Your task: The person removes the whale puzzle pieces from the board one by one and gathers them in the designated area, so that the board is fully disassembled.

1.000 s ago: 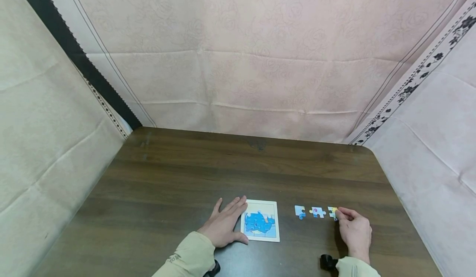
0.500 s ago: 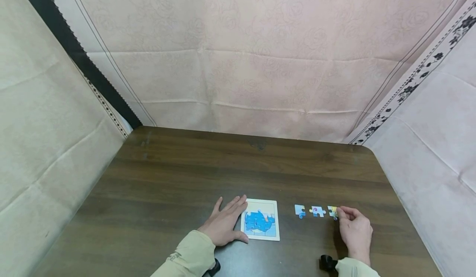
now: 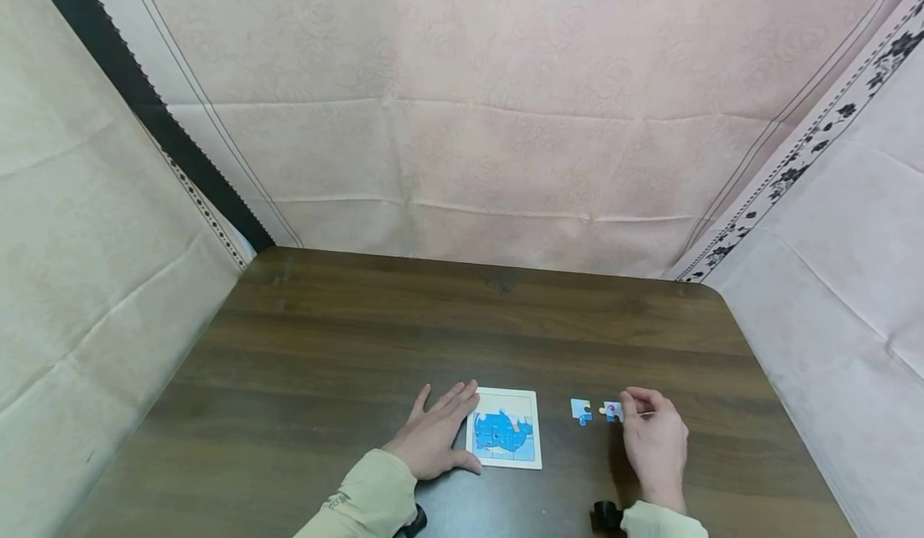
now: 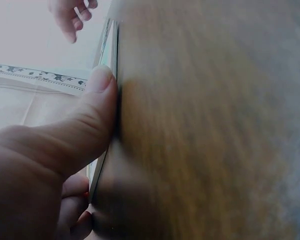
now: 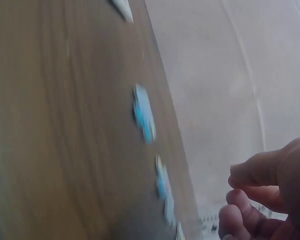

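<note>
A small framed puzzle [image 3: 508,464] with a blue whale picture lies flat on the table. My left hand [image 3: 433,438] rests along its left side with straight, spread fingers; in the left wrist view its thumb [image 4: 90,120] lies at the frame's edge. Right of the frame are loose jigsaw pieces: a blue one [image 3: 578,410], a light blue one [image 3: 610,411], and another [image 5: 180,232] at the right wrist view's bottom edge. My right hand [image 3: 655,446] hovers above the right end of this row, fingers loosely bent. No piece shows between its fingertips in the right wrist view.
The brown wooden table [image 3: 390,321] reaches back to a pale cloth wall [image 3: 491,161]. Further cloth panels hang at the left and right. A black wrist camera [image 3: 606,515] sits by the right sleeve [image 3: 662,522].
My right hand has moved left and up from the rightmost piece and now hides most of the right end of the row. My left hand and the framed puzzle stay in place.
</note>
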### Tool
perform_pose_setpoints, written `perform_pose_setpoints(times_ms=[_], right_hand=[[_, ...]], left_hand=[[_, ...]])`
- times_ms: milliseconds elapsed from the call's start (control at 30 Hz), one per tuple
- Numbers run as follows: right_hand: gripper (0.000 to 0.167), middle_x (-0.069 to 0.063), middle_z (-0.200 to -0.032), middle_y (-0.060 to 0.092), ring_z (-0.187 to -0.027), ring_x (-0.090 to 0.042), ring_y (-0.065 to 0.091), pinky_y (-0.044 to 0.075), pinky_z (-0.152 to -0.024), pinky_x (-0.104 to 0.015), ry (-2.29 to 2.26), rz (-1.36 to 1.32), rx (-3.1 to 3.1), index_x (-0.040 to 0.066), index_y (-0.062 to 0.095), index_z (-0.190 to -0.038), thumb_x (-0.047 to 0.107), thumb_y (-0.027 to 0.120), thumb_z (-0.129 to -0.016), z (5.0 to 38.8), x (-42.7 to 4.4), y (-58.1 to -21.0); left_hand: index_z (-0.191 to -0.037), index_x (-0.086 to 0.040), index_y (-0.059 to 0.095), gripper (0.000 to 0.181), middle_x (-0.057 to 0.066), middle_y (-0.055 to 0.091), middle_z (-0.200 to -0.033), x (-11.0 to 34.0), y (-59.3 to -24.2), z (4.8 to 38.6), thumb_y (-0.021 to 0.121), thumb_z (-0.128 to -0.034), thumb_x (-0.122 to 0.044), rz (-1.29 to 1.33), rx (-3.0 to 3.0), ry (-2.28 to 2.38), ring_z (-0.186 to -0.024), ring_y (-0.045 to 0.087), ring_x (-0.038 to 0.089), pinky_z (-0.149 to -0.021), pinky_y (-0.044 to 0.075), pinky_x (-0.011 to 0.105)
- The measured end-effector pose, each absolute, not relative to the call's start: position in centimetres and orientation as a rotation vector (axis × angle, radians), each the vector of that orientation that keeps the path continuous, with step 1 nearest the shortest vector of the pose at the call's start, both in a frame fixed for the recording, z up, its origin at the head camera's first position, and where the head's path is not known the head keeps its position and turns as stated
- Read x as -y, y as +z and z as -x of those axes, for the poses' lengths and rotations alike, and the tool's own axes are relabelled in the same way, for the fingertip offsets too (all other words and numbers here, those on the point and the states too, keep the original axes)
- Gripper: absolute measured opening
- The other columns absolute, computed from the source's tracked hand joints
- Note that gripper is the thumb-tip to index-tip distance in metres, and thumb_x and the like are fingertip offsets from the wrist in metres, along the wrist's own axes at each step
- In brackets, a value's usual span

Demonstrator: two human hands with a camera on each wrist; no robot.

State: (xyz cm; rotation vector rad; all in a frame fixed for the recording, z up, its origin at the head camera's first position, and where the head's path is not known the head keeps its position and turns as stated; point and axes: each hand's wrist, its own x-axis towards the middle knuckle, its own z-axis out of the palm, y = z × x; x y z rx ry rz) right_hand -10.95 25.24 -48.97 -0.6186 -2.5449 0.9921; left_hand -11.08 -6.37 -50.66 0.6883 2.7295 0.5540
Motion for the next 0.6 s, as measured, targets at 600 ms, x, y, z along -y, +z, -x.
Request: perform_pose_setpoints(times_ms=[600], right_hand=[[0.019,0.001,-0.08,0.055,-0.071,-0.016,0.049,0.043,-0.06,-0.027,1.097,0.105,2.914,0.01,0.072,-0.103,0.02,0.074,-0.087,10.5,-16.1,-48.1]], left_hand=[[-0.152,-0.016,0.035,0.098,-0.005,0.019,-0.161,6.3,-51.0,11.2,0.067,-0.0747,-0.068,-0.678,-2.735,0.542,-0.147,0.017,0.017,-0.113,0.004,0.062]])
